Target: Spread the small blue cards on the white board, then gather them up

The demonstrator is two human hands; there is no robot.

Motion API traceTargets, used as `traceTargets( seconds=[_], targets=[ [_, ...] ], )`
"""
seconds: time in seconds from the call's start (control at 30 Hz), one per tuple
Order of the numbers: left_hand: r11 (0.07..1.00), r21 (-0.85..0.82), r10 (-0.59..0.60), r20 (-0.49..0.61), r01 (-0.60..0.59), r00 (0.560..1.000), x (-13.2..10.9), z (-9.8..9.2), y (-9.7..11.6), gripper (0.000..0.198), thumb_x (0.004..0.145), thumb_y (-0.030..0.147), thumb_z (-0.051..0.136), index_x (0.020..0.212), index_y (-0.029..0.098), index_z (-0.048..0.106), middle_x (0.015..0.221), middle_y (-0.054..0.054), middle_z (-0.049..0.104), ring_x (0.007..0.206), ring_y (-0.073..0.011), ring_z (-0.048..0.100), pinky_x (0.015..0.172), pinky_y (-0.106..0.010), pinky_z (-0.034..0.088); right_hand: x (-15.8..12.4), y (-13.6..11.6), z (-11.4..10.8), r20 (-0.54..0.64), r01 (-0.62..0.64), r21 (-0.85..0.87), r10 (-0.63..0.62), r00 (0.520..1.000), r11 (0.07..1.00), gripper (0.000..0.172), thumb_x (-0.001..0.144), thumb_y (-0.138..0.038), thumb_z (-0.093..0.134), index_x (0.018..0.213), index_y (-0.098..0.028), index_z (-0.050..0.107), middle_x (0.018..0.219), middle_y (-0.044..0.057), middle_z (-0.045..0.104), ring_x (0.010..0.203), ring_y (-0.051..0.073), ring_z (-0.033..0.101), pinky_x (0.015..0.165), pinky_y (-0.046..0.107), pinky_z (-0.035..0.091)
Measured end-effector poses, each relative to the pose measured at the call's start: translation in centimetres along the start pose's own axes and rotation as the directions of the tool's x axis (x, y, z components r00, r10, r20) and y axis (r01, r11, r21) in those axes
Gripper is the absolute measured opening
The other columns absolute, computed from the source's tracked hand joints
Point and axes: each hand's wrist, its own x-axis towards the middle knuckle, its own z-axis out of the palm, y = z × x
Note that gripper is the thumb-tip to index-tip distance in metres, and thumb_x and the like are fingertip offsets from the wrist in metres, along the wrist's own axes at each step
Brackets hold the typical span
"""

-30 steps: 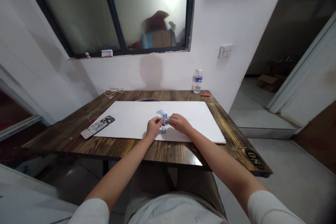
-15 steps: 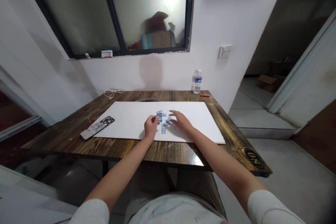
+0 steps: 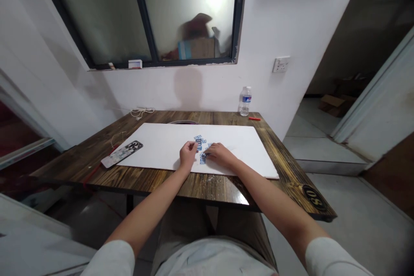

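Small blue-edged rectangular pieces (image 3: 202, 160) lie in a loose cluster on a white board (image 3: 161, 146). My left hand (image 3: 187, 154) is closed at the cluster's left side, thumb and fingertips pinched at a small blue-edged piece (image 3: 199, 143) with a dark end. Over the right side of the cluster, my right hand (image 3: 220, 154) points its fingertips down and draws them together at the pieces. Whatever is between those fingertips is too small and too covered to make out. Several pieces are partly hidden under the right fingers.
The board rests on a dark wooden table (image 3: 265, 138). A phone (image 3: 124, 153) overlaps the board's left edge. At the back stand a water bottle (image 3: 246, 102) and, beside it, a red pen-like object (image 3: 254, 119). A white cable (image 3: 142, 111) lies at the back left.
My right hand has come down and left onto the pieces, its spread fingers now drawn together. The left hand keeps its pinch in nearly the same place. The view has shifted slightly.
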Motion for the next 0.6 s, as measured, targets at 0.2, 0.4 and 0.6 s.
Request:
traceTargets(
  seconds=[0.2, 0.4, 0.6],
  targets=[
    [1.0, 0.015, 0.003, 0.013, -0.003, 1.0, 0.0, 0.0, 0.1, 0.029, 0.071, 0.047, 0.068, 0.077, 0.019, 0.064, 0.068, -0.001, 0.067, 0.059, -0.015, 0.063, 0.057, -0.025, 0.05, 0.2, -0.3, 0.0, 0.039, 0.055, -0.072, -0.052, 0.998, 0.996, 0.018, 0.089, -0.022, 0.062, 0.103, -0.019, 0.072, 0.092, 0.009, 0.072, 0.094, 0.021, 0.061, 0.082, 0.031, 0.04],
    [0.999, 0.03, 0.025, 0.004, -0.025, 1.0, 0.1, 0.0, -0.1, 0.028, 0.071, 0.047, 0.067, 0.078, 0.02, 0.065, 0.07, -0.001, 0.067, 0.063, -0.016, 0.062, 0.061, -0.026, 0.05, 0.0, -0.1, 1.0, -0.023, 0.104, -0.065, -0.106, 0.994, 0.992, 0.034, 0.094, -0.019, 0.053, 0.127, -0.022, 0.06, 0.124, 0.011, 0.065, 0.123, 0.024, 0.052, 0.104, 0.041, 0.033],
    [0.999, 0.03, 0.013, 0.023, -0.014, 1.0, 0.1, 0.0, 0.0, 0.029, 0.071, 0.048, 0.067, 0.077, 0.02, 0.064, 0.069, 0.0, 0.067, 0.06, -0.0156, 0.062, 0.058, -0.026, 0.048, 0.1, -0.4, 0.9, 0.016, 0.088, -0.033, -0.087, 0.996, 0.996, 0.031, 0.095, -0.017, 0.05, 0.124, -0.023, 0.061, 0.116, 0.008, 0.069, 0.113, 0.022, 0.058, 0.105, 0.041, 0.031]
  ],
)
